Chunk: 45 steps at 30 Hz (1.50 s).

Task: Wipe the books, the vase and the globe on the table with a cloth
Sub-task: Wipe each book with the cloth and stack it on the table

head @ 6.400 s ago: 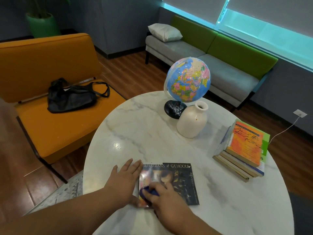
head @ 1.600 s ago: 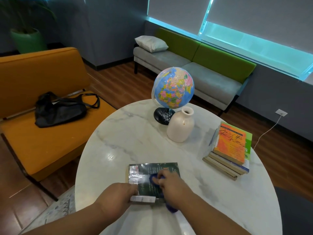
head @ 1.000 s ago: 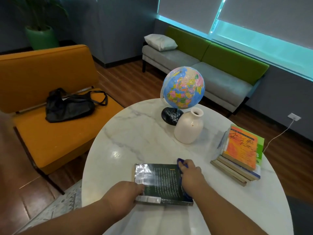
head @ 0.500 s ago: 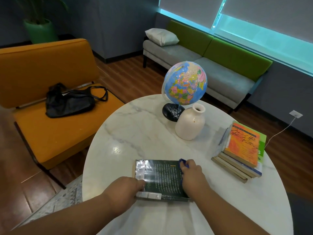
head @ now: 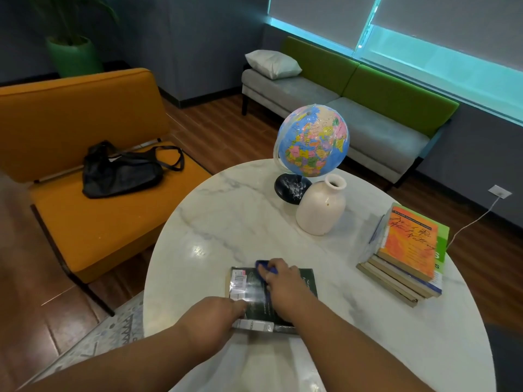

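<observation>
A dark glossy book (head: pixel 249 290) lies back cover up near the front of the round marble table (head: pixel 226 222). My left hand (head: pixel 212 321) grips its near left corner. My right hand (head: pixel 283 287) presses a blue cloth (head: pixel 266 267) onto the cover's far middle; only a bit of cloth shows past my fingers. A globe (head: pixel 311 140) on a black base stands at the table's far side, with a cream vase (head: pixel 321 207) just in front of it. A stack of books (head: pixel 404 253) with an orange one on top sits at the right.
An orange chair (head: pixel 85 154) holding a black bag (head: pixel 119 171) stands left of the table. A grey and green sofa (head: pixel 368 108) with a white pillow runs along the window wall. A potted plant (head: pixel 73 52) stands in the far left corner.
My right hand has slid the cloth leftward along the book's far edge, from the right corner toward the middle. My left hand stays on the near left corner.
</observation>
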Each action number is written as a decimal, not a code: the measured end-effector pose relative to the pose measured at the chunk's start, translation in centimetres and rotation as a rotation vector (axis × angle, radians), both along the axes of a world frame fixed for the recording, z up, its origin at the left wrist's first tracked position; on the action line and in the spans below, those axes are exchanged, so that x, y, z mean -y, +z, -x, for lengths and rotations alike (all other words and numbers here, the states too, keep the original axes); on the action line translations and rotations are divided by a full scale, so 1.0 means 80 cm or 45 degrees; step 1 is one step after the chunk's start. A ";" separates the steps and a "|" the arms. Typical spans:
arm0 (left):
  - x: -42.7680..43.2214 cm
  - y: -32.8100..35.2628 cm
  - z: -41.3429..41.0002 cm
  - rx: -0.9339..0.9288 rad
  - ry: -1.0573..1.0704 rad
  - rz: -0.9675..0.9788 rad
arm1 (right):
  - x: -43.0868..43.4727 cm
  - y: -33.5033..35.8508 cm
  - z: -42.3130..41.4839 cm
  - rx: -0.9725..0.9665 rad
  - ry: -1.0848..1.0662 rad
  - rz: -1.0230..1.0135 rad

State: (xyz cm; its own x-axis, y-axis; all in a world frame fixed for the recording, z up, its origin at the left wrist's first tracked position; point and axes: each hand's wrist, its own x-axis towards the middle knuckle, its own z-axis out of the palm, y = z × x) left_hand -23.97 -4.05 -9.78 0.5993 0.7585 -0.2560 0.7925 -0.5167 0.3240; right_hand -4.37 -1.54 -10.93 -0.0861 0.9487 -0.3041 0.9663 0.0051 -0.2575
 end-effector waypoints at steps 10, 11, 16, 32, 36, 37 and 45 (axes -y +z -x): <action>0.001 -0.003 0.004 0.018 -0.036 -0.016 | 0.064 0.008 -0.077 0.018 -0.200 -0.003; 0.001 -0.004 0.004 0.020 -0.034 -0.018 | 0.074 0.005 -0.079 -0.001 -0.163 -0.005; 0.002 -0.005 0.010 0.026 -0.026 -0.003 | 0.097 0.023 -0.085 0.040 0.145 0.080; -0.001 0.010 0.016 -0.036 -0.227 0.061 | 0.031 0.016 0.002 -0.079 0.178 -0.015; 0.005 0.013 0.023 0.087 -0.206 0.065 | 0.038 0.005 0.023 -0.076 0.387 0.101; 0.006 0.011 0.024 0.062 -0.207 0.068 | 0.035 0.009 0.024 -0.046 0.422 0.051; 0.005 0.010 0.025 0.041 -0.242 0.096 | 0.013 0.017 0.036 0.008 0.500 0.020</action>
